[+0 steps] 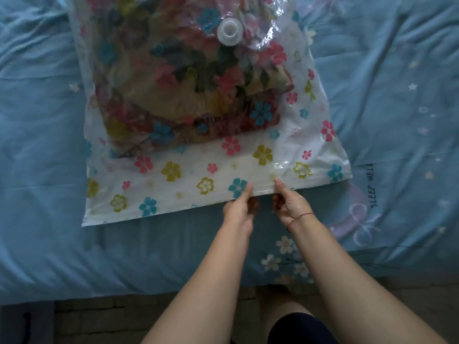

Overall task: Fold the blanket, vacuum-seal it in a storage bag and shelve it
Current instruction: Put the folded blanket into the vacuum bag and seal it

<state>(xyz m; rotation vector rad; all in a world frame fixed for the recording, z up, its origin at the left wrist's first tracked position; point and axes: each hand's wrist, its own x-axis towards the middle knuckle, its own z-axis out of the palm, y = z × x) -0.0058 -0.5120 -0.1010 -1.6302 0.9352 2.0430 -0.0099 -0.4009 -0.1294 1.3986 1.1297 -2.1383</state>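
Note:
A clear storage bag (pixel 173 184) printed with coloured flowers lies flat on the bed, its mouth edge toward me. Inside it sits the folded floral blanket (pixel 188 95), filling the far part. A round white valve (pixel 228 31) stands on the bag's top face near the far end. My left hand (pixel 238 207) pinches the bag's near edge, thumb on top and fingers under. My right hand (pixel 288 199) pinches the same edge just to the right, a thin red string around its wrist. The two hands are a few centimetres apart.
The bed is covered by a wrinkled blue sheet (pixel 397 95) with stars, flowers and the words "SLEEP WELL". The bed's front edge (pixel 124 294) runs below my arms, with dark floor (pixel 99 324) beneath it.

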